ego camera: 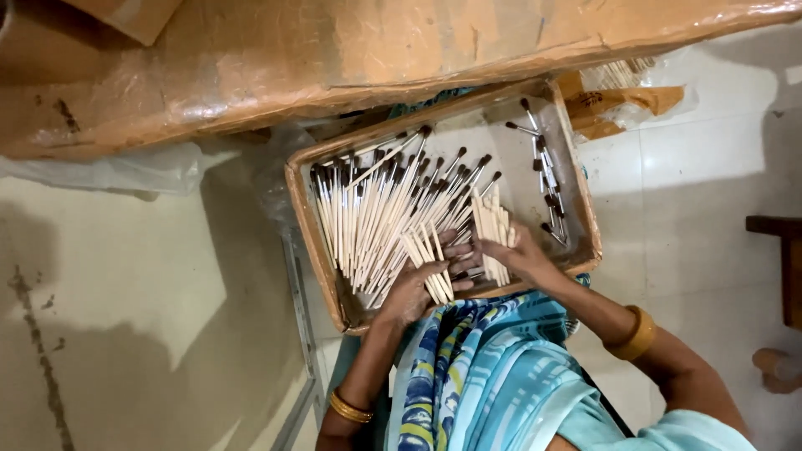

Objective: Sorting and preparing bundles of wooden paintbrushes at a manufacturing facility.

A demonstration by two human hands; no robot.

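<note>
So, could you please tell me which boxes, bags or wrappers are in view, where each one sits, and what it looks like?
Large cardboard carton: across the top, brown, covered in clear film.
Shallow cardboard tray: centre, rectangular, brown rim, holding pale-handled, dark-tipped brushes; left hand and right hand rest on them.
Clear plastic bag: left, crumpled under the carton.
Small wrapped pack: upper right, brown card in clear plastic.

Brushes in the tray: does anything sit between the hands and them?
Nothing visible does. The left hand rests directly on the brushes in the tray, and the right hand grips a small bundle of them.
</note>
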